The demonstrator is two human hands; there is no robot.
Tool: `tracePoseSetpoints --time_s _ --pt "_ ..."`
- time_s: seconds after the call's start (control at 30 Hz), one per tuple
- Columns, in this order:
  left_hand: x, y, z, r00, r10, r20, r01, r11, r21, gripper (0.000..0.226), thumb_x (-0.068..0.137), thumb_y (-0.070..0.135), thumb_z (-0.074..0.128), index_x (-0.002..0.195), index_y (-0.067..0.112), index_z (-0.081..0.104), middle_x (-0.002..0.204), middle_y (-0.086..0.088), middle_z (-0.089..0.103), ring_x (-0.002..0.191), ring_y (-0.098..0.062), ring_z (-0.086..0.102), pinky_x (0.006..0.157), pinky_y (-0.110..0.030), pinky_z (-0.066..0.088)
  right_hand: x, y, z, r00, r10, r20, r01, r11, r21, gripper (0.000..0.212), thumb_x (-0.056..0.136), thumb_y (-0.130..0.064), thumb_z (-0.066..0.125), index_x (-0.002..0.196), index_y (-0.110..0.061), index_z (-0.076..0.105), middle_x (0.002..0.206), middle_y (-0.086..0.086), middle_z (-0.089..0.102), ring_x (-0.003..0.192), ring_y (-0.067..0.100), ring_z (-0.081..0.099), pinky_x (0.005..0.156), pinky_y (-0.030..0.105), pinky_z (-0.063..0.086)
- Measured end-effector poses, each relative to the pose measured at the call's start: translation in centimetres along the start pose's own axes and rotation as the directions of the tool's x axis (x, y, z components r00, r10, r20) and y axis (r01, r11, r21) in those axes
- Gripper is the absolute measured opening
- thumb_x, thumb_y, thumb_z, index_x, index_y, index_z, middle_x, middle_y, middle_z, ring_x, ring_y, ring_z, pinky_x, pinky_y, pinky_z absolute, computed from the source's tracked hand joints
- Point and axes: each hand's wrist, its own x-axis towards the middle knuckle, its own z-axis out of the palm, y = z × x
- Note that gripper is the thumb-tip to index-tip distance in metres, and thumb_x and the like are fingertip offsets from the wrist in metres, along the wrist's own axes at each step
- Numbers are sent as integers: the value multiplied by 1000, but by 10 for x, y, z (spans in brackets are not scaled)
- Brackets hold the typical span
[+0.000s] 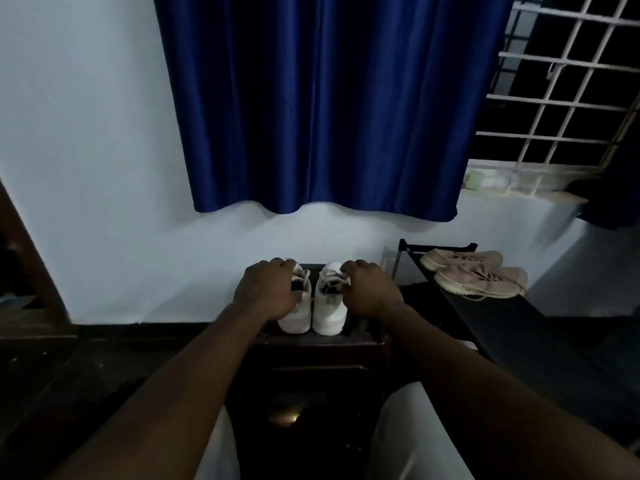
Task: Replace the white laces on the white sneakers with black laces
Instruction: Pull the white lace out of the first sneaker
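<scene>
Blue curtain (322, 98) above a dark counter (318, 344). A black rack (502, 323) beside the counter's right edge carries pink sneakers (478, 277). Two white sneakers stand side by side midway between the counter's left and right edges. Left hand (266, 292) curls round the left white sneaker (294, 322). Right hand (372, 289) curls round the right white sneaker (329, 310), fingers at its threaded white laces (329, 279).

White sneakers (330, 306): two. Pink sneakers (478, 275): two. Hands (266, 292): two. Blue curtain (311, 98): one. Black rack (502, 323): one.
</scene>
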Motion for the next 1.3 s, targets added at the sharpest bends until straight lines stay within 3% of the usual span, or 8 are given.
tracePoseSetpoints --time_s 0.27,0.43,0.5,0.63,0.93,1.0,1.13,1.3 --pt "24 -4 23 991 33 -128 -33 999 6 44 90 60 57 124 31 63 114 4 71 110 -25 58 90 -40 45 20 16 30 987 -13 -157 31 993 112 30 91 -24 63 118 -10 67 115 12 64 109 34 58 83 41 53" --pt "35 -7 38 984 18 -179 -35 995 -89 50 80 66 38 107 37 68 86 9 72 100 -21 60 86 -41 50 34 31 48 968 100 -232 -31 959 283 24 85 -23 73 108 -16 72 105 9 69 95 31 66 74 31 46" --pt "38 -7 46 973 26 -227 -59 989 -138 42 83 63 45 104 37 70 80 9 70 95 -21 59 85 -43 51 37 38 53 962 123 -245 -39 946 323 21 84 -24 76 105 -22 71 103 3 69 92 26 67 71 26 41" --pt "44 -1 58 957 77 -281 -126 979 -162 32 86 50 51 104 36 74 84 12 72 95 -22 56 83 -42 49 40 43 56 956 65 -284 28 951 309 20 84 -26 78 104 -28 72 91 -16 54 85 15 65 68 25 41" --pt "81 8 86 948 131 -290 -213 938 -275 19 84 37 63 99 38 74 91 20 67 105 -13 42 85 -37 33 64 57 60 980 -21 -197 94 924 372 18 82 -14 80 83 -31 73 94 -11 56 83 6 60 76 29 49" --pt "83 8 87 947 126 -294 -212 936 -282 15 83 38 64 95 38 73 88 21 66 105 -12 41 85 -37 32 66 60 66 975 -4 -223 140 789 599 19 85 -8 79 84 -25 71 98 -7 62 92 9 63 79 29 50" --pt "89 8 89 944 122 -306 -222 922 -317 10 83 42 66 90 37 71 82 20 64 103 -13 43 84 -38 34 77 52 82 973 195 -127 101 136 986 5 88 -13 64 88 -9 61 87 10 67 80 16 62 74 29 49" --pt "94 9 87 941 146 -306 -239 926 -291 17 88 52 63 83 37 69 75 20 60 99 -9 46 87 -41 36 93 47 85 958 274 -83 134 -172 976 15 83 -13 71 95 -12 63 72 6 61 66 18 56 70 32 47"
